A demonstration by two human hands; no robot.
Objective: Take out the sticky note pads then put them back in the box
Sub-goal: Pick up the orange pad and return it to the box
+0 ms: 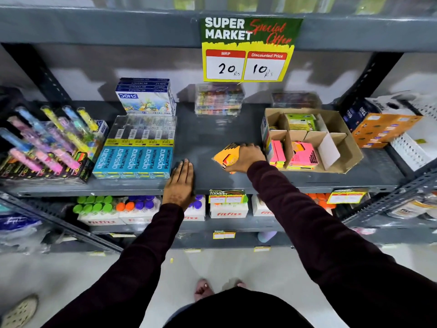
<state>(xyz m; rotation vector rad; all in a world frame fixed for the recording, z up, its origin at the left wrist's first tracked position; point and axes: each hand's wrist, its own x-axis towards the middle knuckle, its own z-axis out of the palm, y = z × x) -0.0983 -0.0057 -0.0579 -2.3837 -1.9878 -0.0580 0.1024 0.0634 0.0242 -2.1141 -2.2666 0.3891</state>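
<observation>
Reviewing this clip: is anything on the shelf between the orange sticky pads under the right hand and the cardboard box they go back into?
Nothing visible. The right hand rests on the orange sticky note pads on bare shelf, just left of the cardboard box. Only the box's own near left wall separates them; pink pads already fill its front compartments.

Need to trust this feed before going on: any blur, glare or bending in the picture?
Head view: shelf rails bow from the wide-angle lens; edges and top smear; clear packs at the back are blurred; the centre is sharp, with the right hand on orange pads.
</observation>
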